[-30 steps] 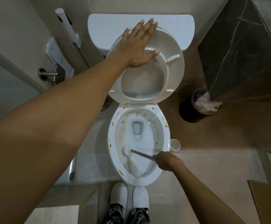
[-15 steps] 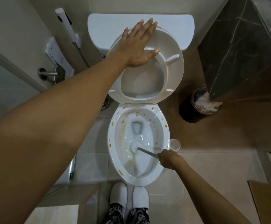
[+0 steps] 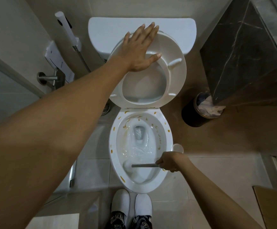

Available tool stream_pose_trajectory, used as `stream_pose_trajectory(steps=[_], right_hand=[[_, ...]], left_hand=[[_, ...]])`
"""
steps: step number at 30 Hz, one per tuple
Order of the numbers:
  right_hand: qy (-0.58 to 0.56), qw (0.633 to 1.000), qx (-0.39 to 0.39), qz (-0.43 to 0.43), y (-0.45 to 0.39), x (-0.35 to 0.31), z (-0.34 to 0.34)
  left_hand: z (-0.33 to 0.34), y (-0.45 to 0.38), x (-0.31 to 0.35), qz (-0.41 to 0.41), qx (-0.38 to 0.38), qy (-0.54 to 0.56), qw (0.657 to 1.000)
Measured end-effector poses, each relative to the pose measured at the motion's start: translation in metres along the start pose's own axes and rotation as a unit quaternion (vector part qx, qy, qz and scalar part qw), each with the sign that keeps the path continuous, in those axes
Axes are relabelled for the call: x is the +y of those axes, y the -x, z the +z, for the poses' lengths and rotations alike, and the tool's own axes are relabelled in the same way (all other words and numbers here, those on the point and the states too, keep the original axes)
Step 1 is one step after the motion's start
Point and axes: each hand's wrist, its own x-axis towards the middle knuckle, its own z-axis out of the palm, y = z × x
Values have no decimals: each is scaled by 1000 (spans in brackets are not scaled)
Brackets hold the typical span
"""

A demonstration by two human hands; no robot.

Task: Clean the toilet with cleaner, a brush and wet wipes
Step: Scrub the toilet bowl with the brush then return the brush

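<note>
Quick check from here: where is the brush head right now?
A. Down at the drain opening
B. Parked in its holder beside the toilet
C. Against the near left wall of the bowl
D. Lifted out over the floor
C. The right hand grips the handle, and the brush head presses the near left wall of the toilet bowl, well short of the drain.

My left hand (image 3: pixel 142 48) flat on the raised seat (image 3: pixel 175 70), my right hand (image 3: pixel 169 161) gripping the brush (image 3: pixel 134 165), its head down in the wet, yellow-flecked bowl (image 3: pixel 113 146), white slippers (image 3: pixel 120 205) below
</note>
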Motion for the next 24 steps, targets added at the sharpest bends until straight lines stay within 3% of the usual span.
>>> stream_pose_trajectory(steps=[11,19,24], right_hand=[[13,994,65,-91,-10,-18,16],[71,996,4,-58,-16,-12,1],[63,990,84,-92,-28,-23,4]], left_hand=[[-2,1,0,0,-2,-1,1000],[-2,3,3,-6,0,-5,1000],[-2,2,3,-4,3,-2,1000]])
